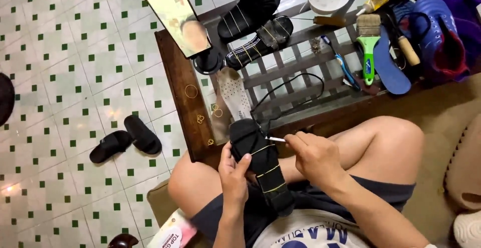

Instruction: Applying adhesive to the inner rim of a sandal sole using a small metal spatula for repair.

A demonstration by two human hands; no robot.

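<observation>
Two hands | left hand (234,174) grips black banded sandal (260,170); right hand (315,158) fingers pinch thin tool (274,139)

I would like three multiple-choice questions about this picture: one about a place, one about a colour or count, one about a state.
1. Where does the green-handled brush lie?
A. on the tiled floor
B. on the table top
C. on the person's lap

2. How many black slippers lie on the tiled floor?
A. two
B. three
C. five

3. How is the black sandal in the left hand kept together?
A. tied with red ribbon
B. wrapped in yellow rubber bands
C. boxed

Answers:
1 B: it rests on the lattice table beside a blue insole.
2 A: one pair lies there.
3 B: yellow bands cross it, while the right hand holds a thin tool.
</observation>
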